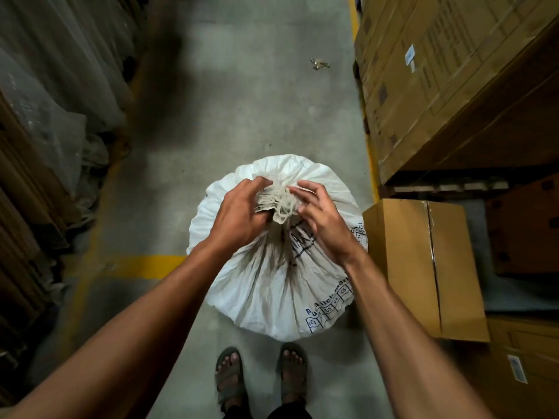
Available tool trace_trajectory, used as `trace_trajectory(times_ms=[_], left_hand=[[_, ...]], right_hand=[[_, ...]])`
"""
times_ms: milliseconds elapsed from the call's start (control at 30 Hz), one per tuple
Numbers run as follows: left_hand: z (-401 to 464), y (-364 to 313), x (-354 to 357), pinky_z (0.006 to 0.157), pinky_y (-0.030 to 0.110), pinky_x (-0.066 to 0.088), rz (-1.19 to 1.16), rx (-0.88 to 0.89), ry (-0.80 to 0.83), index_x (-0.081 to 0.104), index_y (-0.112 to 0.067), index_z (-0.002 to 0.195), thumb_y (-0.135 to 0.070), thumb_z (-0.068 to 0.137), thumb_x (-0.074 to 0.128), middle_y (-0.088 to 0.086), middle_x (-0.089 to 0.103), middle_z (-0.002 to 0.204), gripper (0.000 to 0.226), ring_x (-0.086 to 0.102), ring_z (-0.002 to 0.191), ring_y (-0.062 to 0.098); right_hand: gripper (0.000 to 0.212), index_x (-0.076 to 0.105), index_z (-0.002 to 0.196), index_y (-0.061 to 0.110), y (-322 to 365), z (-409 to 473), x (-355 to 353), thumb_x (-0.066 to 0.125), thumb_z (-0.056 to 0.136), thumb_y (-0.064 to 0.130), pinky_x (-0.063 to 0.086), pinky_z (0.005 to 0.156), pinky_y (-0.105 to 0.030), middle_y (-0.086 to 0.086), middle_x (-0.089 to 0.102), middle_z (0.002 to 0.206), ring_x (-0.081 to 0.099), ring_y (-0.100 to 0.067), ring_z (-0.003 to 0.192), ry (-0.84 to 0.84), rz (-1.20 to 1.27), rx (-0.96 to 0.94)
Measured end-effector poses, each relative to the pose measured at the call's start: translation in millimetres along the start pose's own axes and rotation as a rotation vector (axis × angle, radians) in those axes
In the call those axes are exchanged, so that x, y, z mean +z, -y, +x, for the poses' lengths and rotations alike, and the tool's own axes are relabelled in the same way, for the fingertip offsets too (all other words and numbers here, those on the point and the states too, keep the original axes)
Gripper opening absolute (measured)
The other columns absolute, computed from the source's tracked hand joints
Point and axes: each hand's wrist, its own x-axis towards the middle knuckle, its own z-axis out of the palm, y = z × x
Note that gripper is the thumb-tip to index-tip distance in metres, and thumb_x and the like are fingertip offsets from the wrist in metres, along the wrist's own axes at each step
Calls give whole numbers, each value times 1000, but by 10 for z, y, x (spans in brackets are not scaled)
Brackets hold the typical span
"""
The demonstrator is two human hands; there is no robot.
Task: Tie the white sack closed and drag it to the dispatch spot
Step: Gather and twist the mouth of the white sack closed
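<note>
White sack stood upright on floor right in front of feet, gathered neck up top. L hand gripped neck; R hand pinched it from opposite side, both equally near.

Sack upright on the floor in the middle of the aisle, just beyond the feet. Left hand and right hand on the gathered neck, one at each side. Closed carton just right of the sack. Stacked cartons far right. Wrapped goods along the left. Small scrap on the floor, far
</note>
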Motion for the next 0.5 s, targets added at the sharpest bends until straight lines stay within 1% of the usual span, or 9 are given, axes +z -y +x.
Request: trace_trajectory(times_ms=[67,133,200,233,267,333,400,467,500], left_hand=[[34,-61,39,88,37,52,15,-86,-85,62,-32,130,-35,77,75,-1,71,107,54,66,102,28],[57,-143,80,77,42,54,30,-169,-145,55,-40,127,-40,78,74,-6,66,85,53,64,87,32],[79,-200,130,75,45,54,66,-244,-189,47,-41,133,-44,79,76,-2,68,88,62,65,88,37],[85,-213,162,78,46,54,92,-276,-202,44,-38,136,-47,78,76,3,71,97,67,67,95,40],[89,-223,197,81,46,54,121,-300,-210,43,-35,138,-50,78,76,7,73,106,70,68,102,41],[79,-240,271,85,46,53,170,-329,-214,46,-31,138,-57,77,76,10,74,117,73,67,112,42],[58,-252,295,87,46,53,183,-340,-203,48,-29,137,-64,76,76,10,74,120,75,66,115,40],[57,-218,274,86,44,55,142,-317,-174,49,-29,136,-67,74,76,7,74,114,77,67,111,37],[45,-182,250,85,43,56,104,-275,-154,49,-29,134,-69,73,77,3,74,107,78,68,107,33]], right_hand=[[75,33,159,27,-213,-168,158,64,94,5,41,124,-40,8,52,155,53,0,139,-72,-76,-38],[105,13,166,33,-450,-226,396,83,88,26,35,126,-35,6,37,167,43,2,146,-109,-272,-60],[133,1,168,23,-630,-155,668,87,74,59,30,128,-40,-5,25,174,33,-18,157,-192,-489,-135],[134,7,168,14,-686,-73,778,82,70,67,30,127,-45,-13,28,171,33,-28,156,-245,-562,-174],[125,19,165,6,-699,22,870,76,72,67,33,124,-51,-20,35,165,37,-36,152,-318,-612,-202],[96,33,157,3,-803,281,934,70,82,51,38,119,-59,-24,44,156,46,-42,144,-468,-556,-158],[75,43,152,11,-895,499,912,65,88,41,46,114,-55,-18,54,149,54,-36,136,-528,-438,-109],[34,66,114,12,-956,640,813,63,87,33,54,86,-38,-10,71,111,68,-18,101,-546,-423,-214],[18,66,92,10,-981,682,749,63,87,27,50,73,-34,-6,72,91,66,-13,83,-533,-446,-272]])
